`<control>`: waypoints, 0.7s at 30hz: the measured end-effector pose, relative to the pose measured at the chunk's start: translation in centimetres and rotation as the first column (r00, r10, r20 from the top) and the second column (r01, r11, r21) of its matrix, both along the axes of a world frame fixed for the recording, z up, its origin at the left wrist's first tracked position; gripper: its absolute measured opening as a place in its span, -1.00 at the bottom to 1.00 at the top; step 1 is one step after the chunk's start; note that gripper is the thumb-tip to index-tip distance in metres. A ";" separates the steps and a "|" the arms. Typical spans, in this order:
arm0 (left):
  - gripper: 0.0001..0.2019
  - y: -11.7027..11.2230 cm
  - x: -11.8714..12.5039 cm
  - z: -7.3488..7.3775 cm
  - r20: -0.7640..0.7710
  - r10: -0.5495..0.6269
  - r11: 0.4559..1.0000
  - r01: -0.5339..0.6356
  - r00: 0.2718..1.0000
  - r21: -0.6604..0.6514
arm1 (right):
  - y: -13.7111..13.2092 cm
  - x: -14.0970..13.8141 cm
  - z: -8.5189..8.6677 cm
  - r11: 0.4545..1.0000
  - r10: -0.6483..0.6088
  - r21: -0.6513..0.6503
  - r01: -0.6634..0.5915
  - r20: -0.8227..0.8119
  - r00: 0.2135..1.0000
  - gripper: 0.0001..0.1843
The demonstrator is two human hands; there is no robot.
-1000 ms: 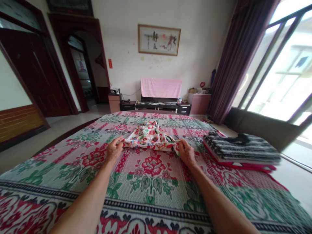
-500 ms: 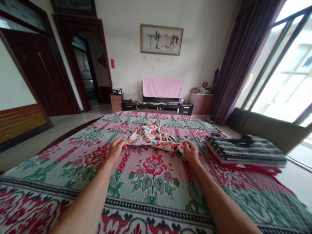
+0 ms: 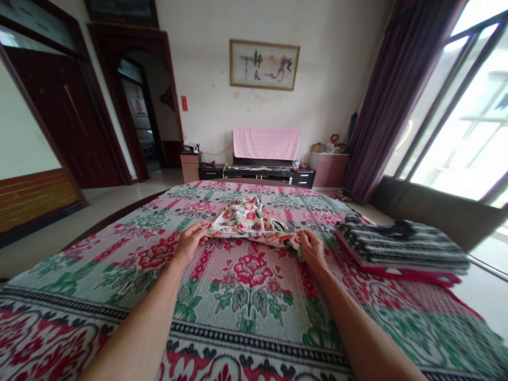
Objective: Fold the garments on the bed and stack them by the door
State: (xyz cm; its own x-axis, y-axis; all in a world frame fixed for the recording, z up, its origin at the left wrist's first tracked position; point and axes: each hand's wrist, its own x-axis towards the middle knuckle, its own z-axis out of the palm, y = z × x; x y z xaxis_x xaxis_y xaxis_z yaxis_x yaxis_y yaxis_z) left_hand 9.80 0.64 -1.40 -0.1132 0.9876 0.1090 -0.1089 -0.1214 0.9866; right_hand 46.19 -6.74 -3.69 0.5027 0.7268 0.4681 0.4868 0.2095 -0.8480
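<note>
A crumpled white cloth garment [image 3: 251,214] with a red, green and black print lies in the middle of the flowered bedspread [image 3: 250,296]. Its near edge is stretched sideways between my two hands. My left hand [image 3: 192,241] pinches the left end of that edge. At the right end, my right hand [image 3: 313,246] has its fingers closed on the fabric. Behind the stretched edge the rest of the garment sits bunched in a small heap. Its exact kind is hard to make out.
A folded stack of clothes [image 3: 400,246], black-and-white striped on top and pink-red below, lies at the right. Beyond the far edge stands a low cabinet [image 3: 257,177], with a pink cloth [image 3: 266,142] draped over something on it. A purple curtain [image 3: 391,106] hangs beside the window.
Both hands keep their hold on the garment's near edge. The edge sags slightly more at the right, and the view has shifted a little.
</note>
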 end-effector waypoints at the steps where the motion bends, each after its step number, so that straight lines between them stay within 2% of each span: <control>1: -0.40 0.1 0.0 -0.1 -0.006 0.007 1.000 -0.007 1.000 -0.002 | 0.0 0.0 -0.1 1.000 0.001 0.002 -0.001 -0.001 1.000 -0.51; 7: -0.47 1.1 -0.1 -1.3 -0.108 0.047 0.999 -0.044 0.993 0.026 | 0.1 0.2 -0.3 1.000 0.004 0.005 -0.004 0.011 1.000 -0.51; 11: -0.52 1.9 -0.5 -2.2 -0.252 0.084 0.995 -0.065 0.964 0.081 | 0.1 0.1 -0.2 1.000 0.001 0.011 -0.001 0.018 1.000 -0.51; 13: -0.57 2.1 -0.6 -2.4 -0.375 0.125 0.988 -0.080 0.918 0.133 | 0.1 0.1 -0.1 1.000 -0.007 0.017 0.007 0.024 1.000 -0.50; 16: -0.66 2.1 -0.7 -2.3 -0.546 0.219 0.964 -0.094 0.808 0.247 | 0.0 -0.1 0.3 0.999 -0.029 0.017 0.029 0.033 0.999 -0.50; 21: -0.67 1.9 -0.4 -2.0 -0.666 0.324 0.929 -0.093 0.672 0.357 | -0.3 -0.4 0.8 0.999 -0.035 0.002 0.035 0.059 0.998 -0.50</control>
State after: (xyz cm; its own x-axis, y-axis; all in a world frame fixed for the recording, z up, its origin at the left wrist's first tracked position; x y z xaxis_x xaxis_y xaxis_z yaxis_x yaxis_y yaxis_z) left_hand 9.36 2.53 -3.40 -0.0883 0.8616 0.4998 0.6632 -0.3235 0.6749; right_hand 45.76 -7.09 -2.86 0.4997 0.7084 0.4984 0.5429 0.1923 -0.8175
